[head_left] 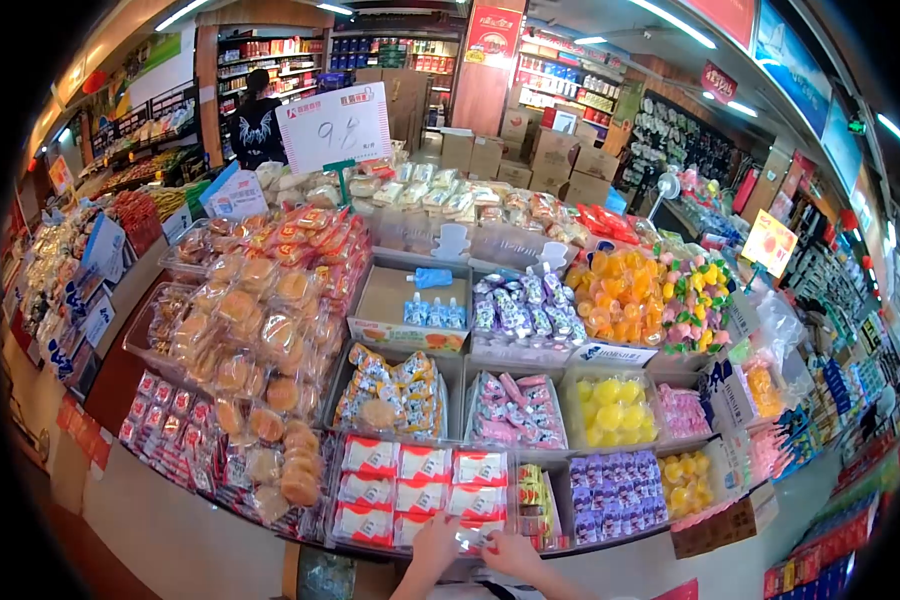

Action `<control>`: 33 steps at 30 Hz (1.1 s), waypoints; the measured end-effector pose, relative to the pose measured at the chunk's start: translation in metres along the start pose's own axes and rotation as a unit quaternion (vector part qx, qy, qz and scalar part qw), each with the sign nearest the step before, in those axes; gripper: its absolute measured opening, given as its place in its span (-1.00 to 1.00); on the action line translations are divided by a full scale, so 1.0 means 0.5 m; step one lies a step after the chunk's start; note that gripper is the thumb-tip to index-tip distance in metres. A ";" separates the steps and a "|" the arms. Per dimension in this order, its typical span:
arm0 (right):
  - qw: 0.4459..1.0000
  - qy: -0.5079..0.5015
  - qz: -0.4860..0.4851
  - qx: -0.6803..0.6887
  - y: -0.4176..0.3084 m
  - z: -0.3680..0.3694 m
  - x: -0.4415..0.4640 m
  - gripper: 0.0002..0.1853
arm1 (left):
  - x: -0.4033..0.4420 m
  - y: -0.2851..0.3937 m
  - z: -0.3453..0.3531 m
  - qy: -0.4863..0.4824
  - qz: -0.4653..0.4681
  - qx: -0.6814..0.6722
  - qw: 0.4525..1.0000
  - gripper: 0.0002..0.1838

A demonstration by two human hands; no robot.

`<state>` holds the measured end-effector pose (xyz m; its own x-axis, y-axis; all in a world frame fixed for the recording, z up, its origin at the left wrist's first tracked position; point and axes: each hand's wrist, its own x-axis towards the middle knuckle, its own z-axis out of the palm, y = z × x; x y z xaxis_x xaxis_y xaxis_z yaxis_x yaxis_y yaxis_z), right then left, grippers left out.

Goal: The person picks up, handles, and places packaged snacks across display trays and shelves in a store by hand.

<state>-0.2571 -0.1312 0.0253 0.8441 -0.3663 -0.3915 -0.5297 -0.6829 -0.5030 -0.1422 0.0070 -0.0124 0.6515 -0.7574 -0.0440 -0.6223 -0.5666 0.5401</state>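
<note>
At the bottom centre, my left hand [435, 545] and my right hand [510, 553] meet at the front edge of the display. Both have their fingers closed on a red-and-white packet [473, 538] in shiny clear wrap, partly hidden by the fingers. Rows of like red-and-white packets [422, 463] lie just beyond, in a clear tray. Right of them stand a narrow box of yellow-and-red packets [536, 503] and a box of purple packets [616, 492].
Clear packs of round buns [238, 306] pile up at the left. Yellow jelly cups [612, 410], orange jelly cups [615, 290] and pouches [433, 312] fill other boxes. A price sign [335, 128] stands behind. A person in black [257, 125] is at the back left, near stacked cartons [560, 160].
</note>
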 end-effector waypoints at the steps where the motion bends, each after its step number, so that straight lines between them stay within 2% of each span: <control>1: 0.999 0.027 0.000 -0.017 0.011 0.019 0.008 -0.49 | 0.003 -0.006 0.002 0.002 0.005 -0.002 1.000 -0.51; 3: 0.997 0.067 -0.001 -0.027 0.032 0.046 0.013 -0.46 | 0.012 -0.022 0.007 -0.012 -0.018 -0.090 0.996 -0.52; 6: 0.991 0.121 0.005 -0.063 0.017 0.047 0.020 -0.51 | 0.023 -0.054 0.040 0.016 0.030 -0.128 0.991 -0.51; 7: 0.994 0.095 0.023 -0.054 -0.029 0.017 0.000 -0.56 | 0.019 -0.013 -0.018 -0.001 -0.003 -0.062 0.998 -0.58; 8: 0.996 0.068 0.041 -0.045 -0.060 -0.003 -0.012 -0.61 | 0.018 -0.014 -0.009 0.006 0.005 -0.063 0.998 -0.58; 9: 0.995 0.078 0.039 -0.048 -0.063 -0.003 -0.013 -0.61 | 0.011 -0.024 0.018 0.012 -0.005 -0.076 0.997 -0.59; 11: 0.987 0.159 -0.008 0.029 -0.053 0.025 -0.010 -0.67 | 0.021 -0.025 0.004 0.021 -0.008 -0.084 0.996 -0.60; 13: 0.985 0.172 0.018 0.028 -0.048 0.041 0.004 -0.67 | 0.024 -0.014 -0.033 -0.086 -0.049 -0.084 0.992 -0.51; 14: 0.983 0.177 0.046 0.026 -0.040 0.057 0.000 -0.67 | 0.022 -0.021 -0.028 -0.089 -0.047 -0.083 0.991 -0.51; 15: 0.971 0.237 0.037 -0.014 0.019 0.117 0.024 -0.69 | 0.020 -0.027 -0.016 -0.043 -0.023 -0.080 0.996 -0.52; 16: 0.970 0.238 0.041 -0.013 0.028 0.121 0.027 -0.69 | 0.017 -0.031 -0.002 0.003 0.002 -0.078 0.997 -0.53; 17: 0.961 0.275 0.012 0.022 0.033 0.125 0.025 -0.71 | 0.014 -0.040 0.014 -0.001 0.004 -0.078 0.997 -0.53; 18: 0.948 0.311 -0.018 0.058 0.037 0.128 0.022 -0.72 | 0.015 -0.054 0.030 0.016 0.047 -0.126 0.991 -0.53; 19: 0.954 0.299 0.008 0.032 0.009 0.108 0.006 -0.73 | 0.016 -0.063 0.035 0.035 0.089 -0.171 0.981 -0.52; 20: 0.953 0.300 0.005 0.035 -0.017 0.088 -0.003 -0.73 | 0.015 -0.064 0.030 0.036 0.090 -0.167 0.981 -0.52; 22: 0.901 0.381 0.012 0.205 -0.047 0.064 -0.014 -0.72 | 0.007 -0.059 0.014 0.102 0.131 -0.165 0.972 -0.55; 23: 0.900 0.383 0.011 0.209 -0.038 0.069 -0.013 -0.72 | 0.006 -0.061 0.004 0.102 0.133 -0.160 0.973 -0.55; 24: 0.880 0.385 0.007 0.279 -0.022 0.080 -0.012 -0.69 | 0.005 -0.064 -0.008 0.022 0.051 -0.274 0.960 -0.56; 25: 0.855 0.386 0.003 0.347 -0.009 0.085 -0.016 -0.65 | 0.004 -0.064 -0.026 -0.059 -0.034 -0.379 0.923 -0.57; 26: 0.851 0.390 0.005 0.352 -0.013 0.066 -0.030 -0.65 | -0.004 -0.051 -0.064 -0.035 -0.005 -0.344 0.938 -0.59; 28: 0.911 0.215 0.000 0.352 -0.007 0.023 -0.064 -0.58 | -0.008 -0.035 -0.090 -0.069 -0.042 -0.309 0.948 -0.56; 29: 0.935 0.189 0.015 0.298 0.034 0.044 -0.061 -0.60 | -0.011 -0.022 -0.085 -0.073 -0.037 -0.301 0.950 -0.56; 30: 0.932 0.195 0.016 0.305 0.068 0.070 -0.056 -0.60 | -0.014 -0.009 -0.075 -0.048 -0.005 -0.318 0.947 -0.58; 32: 0.855 0.269 -0.073 0.437 0.067 0.064 -0.074 -0.63 | -0.015 0.025 -0.065 -0.028 0.034 -0.324 0.945 -0.59; 33: 0.841 0.254 -0.078 0.472 0.059 0.028 -0.113 -0.65 | -0.014 0.050 -0.057 -0.004 0.069 -0.276 0.959 -0.60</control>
<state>-0.3215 -0.1218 0.0219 0.7087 -0.7055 -0.0049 -0.0372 -0.0305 -0.9988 -0.1500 0.0075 0.0252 0.5746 -0.8166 0.0540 -0.3755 -0.2045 0.9040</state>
